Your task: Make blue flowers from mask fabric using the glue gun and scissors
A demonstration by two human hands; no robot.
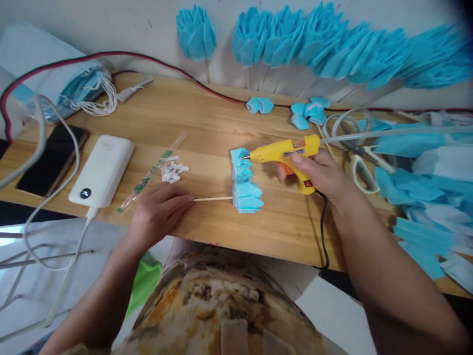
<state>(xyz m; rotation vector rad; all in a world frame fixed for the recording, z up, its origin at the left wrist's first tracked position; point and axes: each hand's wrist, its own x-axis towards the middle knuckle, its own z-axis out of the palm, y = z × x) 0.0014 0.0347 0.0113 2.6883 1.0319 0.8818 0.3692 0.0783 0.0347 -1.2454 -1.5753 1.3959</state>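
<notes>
Pinching a stick [213, 199] in the fingers of the left hand [159, 209], with blue cloth [247, 198] at its end, right of them. Gripping a glue gun [279, 151] in the right hand [323, 176], with nozzle [247, 157] at the cloth.

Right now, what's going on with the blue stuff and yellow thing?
A person's right-hand grip holds a yellow plastic glue gun, its metal tip at the upper part of a pleated light-blue piece on the brown wooden table. The left-hand grip holds a thin pale stick reaching the piece's lower part. Behind, blue petalled flowers on thin stems stand along the whitish wall.
</notes>
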